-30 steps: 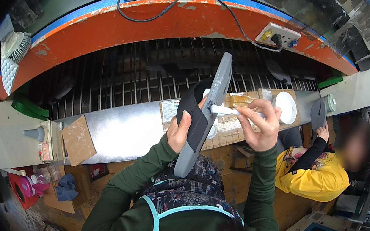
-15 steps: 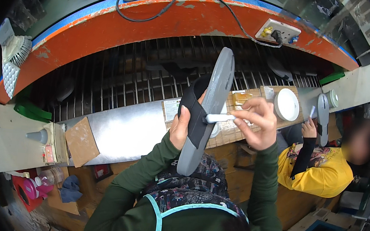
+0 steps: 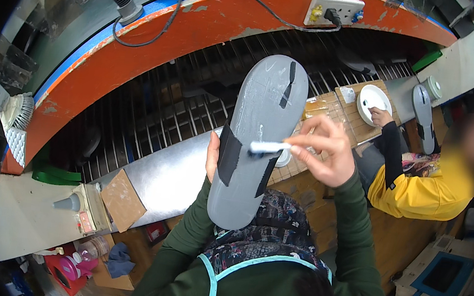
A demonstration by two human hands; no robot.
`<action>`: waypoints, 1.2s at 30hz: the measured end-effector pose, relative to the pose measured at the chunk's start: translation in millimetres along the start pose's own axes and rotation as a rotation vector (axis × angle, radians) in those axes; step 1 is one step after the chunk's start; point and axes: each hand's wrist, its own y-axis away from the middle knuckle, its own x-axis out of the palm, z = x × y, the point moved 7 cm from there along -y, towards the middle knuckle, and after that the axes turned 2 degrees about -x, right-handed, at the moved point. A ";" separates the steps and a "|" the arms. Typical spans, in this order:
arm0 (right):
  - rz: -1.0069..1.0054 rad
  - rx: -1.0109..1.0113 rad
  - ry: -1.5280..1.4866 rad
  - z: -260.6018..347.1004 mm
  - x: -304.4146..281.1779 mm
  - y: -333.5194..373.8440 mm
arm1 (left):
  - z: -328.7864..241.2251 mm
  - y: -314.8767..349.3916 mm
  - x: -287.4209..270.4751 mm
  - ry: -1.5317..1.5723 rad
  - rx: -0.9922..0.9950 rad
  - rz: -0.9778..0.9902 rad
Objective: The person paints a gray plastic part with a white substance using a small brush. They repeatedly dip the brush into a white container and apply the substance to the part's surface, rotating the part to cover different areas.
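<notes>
A grey slide sandal [image 3: 263, 104] is held up with its flat side facing me, black strap ends lying on it and glossy wet streaks toward its far end. My left hand [image 3: 212, 155] is closed on its left side; the thumb shows and the other fingers are hidden behind the sandal. Between the fingers of my right hand [image 3: 326, 151] is a small white-handled brush [image 3: 268, 147]. Its dark bristles are at the sandal's middle, beside the left strap end. Partly hidden behind the sandal, a small white dish [image 3: 284, 157] sits on the bench.
A metal rod rack [image 3: 151, 120] runs below the orange panel [image 3: 229, 21]. To the right, a person in yellow [image 3: 421, 188] has a hand in a white bowl [image 3: 368, 95], near another grey sandal [image 3: 422, 108]. A brown board [image 3: 124, 200] lies at the bench's left.
The sandal has turned from edge-on to show its flat side. My brush has shifted slightly left on it. The other person's hand has moved from the second sandal to the bowl.
</notes>
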 end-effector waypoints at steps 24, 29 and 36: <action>-0.047 0.121 0.248 -5.9 -32.3 6.9 | 2.3 3.7 24.0 0.065 -0.010 0.163; -0.395 0.160 0.404 -13.4 -46.4 12.7 | -0.9 4.2 11.8 0.075 -0.015 0.127; -0.203 0.186 0.304 7.4 -4.2 43.5 | -6.3 -0.1 -3.9 0.036 0.044 0.049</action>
